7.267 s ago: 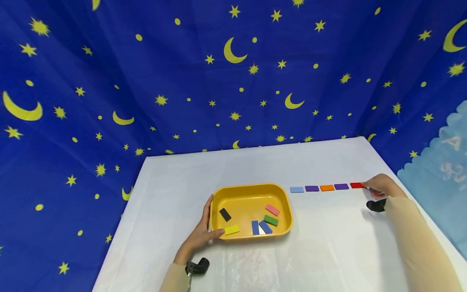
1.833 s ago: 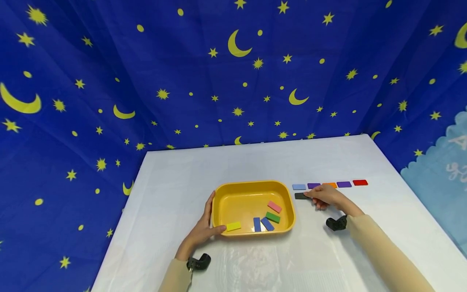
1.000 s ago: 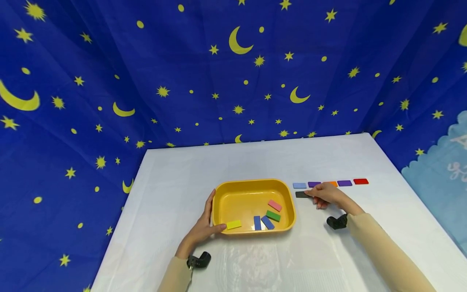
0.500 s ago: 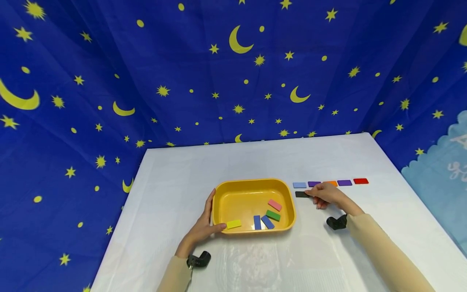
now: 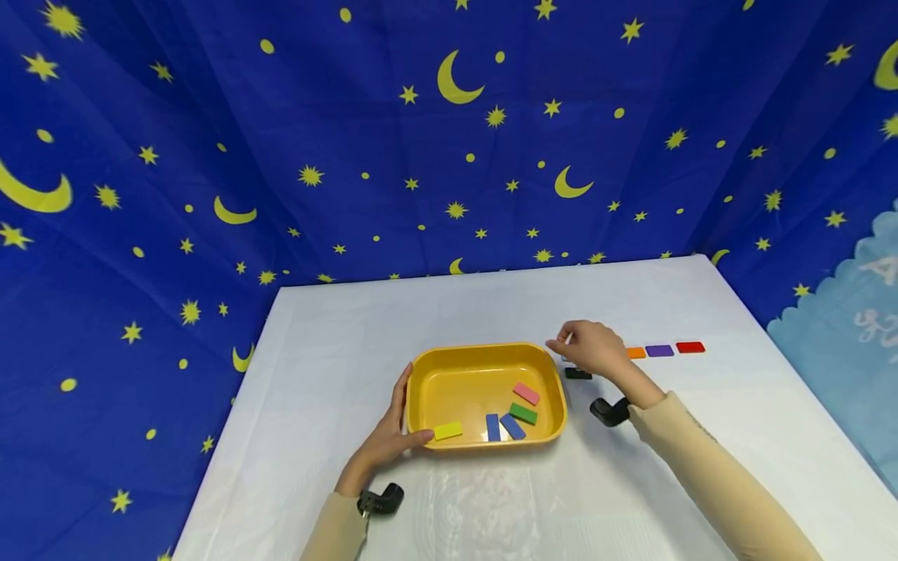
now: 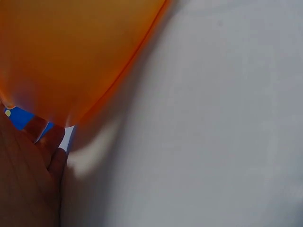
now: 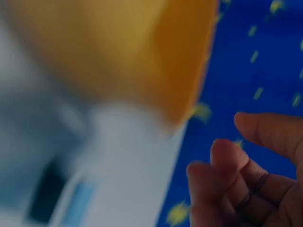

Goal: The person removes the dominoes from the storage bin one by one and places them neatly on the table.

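My left hand [image 5: 384, 446] holds the yellow plastic tray [image 5: 456, 389] by its left end, thumb over the near corner and fingers along the outer side. Above the table, by the tray's far right corner, my right hand [image 5: 595, 347] is in the air with fingers loosely bent and nothing between them. Under it lies a black domino block [image 5: 578, 374], in front of a row with orange [image 5: 635, 353], purple [image 5: 659, 351] and red [image 5: 691, 347] blocks. The hand hides another purple block and most of the light blue block [image 7: 79, 203].
Inside the tray are yellow [image 5: 447, 430], pink [image 5: 526, 393] and green [image 5: 523, 413] blocks, plus two blue blocks [image 5: 493, 427]. A white cloth [image 5: 365, 327] covers the table. Blue star-patterned curtain [image 5: 393, 226] stands along the back and sides.
The black block went from the tray to the table before the light blue one. My right hand has since let go of it, risen and moved left toward the tray. The left hand stays.
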Demonstrator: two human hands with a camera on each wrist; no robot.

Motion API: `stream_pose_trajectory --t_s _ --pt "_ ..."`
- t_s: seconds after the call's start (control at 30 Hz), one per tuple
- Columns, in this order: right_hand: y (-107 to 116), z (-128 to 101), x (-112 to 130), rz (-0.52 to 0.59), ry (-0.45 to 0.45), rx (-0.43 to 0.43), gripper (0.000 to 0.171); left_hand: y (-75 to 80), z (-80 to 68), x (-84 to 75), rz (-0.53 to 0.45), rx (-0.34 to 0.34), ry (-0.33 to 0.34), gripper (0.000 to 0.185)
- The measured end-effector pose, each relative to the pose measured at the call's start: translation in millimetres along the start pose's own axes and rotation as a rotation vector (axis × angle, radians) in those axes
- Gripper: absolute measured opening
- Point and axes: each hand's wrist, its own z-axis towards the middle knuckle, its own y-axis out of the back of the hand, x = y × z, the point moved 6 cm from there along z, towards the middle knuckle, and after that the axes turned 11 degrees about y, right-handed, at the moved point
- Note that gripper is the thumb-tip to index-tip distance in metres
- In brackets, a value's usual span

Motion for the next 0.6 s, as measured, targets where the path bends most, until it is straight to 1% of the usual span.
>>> stream_pose_trajectory --t_s 0.07,0.1,0.17,0.2,0.27,0.33,0.43,0.5,0.53,0.6 --pt "-3 10 30 0.037 0.100 0.038 0.027 -0.8 -0.7 -1.1 0.002 0.002 0.006 0.108" --pt "-8 15 43 0.063 0.147 0.082 0.027 -1.6 -1.1 -2.6 -0.002 0.006 0.011 0.108" --pt "-24 24 66 0.118 0.234 0.210 0.027 -2.5 -2.0 -8.8 -0.010 0.018 0.011 0.109" --pt "-34 28 74 0.142 0.262 0.281 0.027 -3.3 -2.8 -12.9 -0.015 0.027 0.011 0.109" --pt "-56 34 86 0.173 0.279 0.422 0.027 -4.6 -5.2 -21.8 -0.019 0.040 0.010 0.110" --pt "-78 38 96 0.171 0.277 0.528 0.029 -5.3 -8.1 -29.6 -0.014 0.047 0.016 0.110" --pt "-108 43 107 0.099 0.249 0.625 0.041 -4.8 -11.9 -34.4 0.014 0.042 0.044 0.111" --pt "-123 45 114 0.023 0.237 0.657 0.049 -3.9 -13.3 -35.1 0.023 0.039 0.056 0.110" --pt "-129 46 116 -0.033 0.241 0.659 0.053 -3.4 -13.7 -35.0 0.025 0.038 0.058 0.110" --pt "-136 48 121 -0.143 0.256 0.632 0.056 -2.4 -13.8 -35.2 0.026 0.037 0.056 0.110"
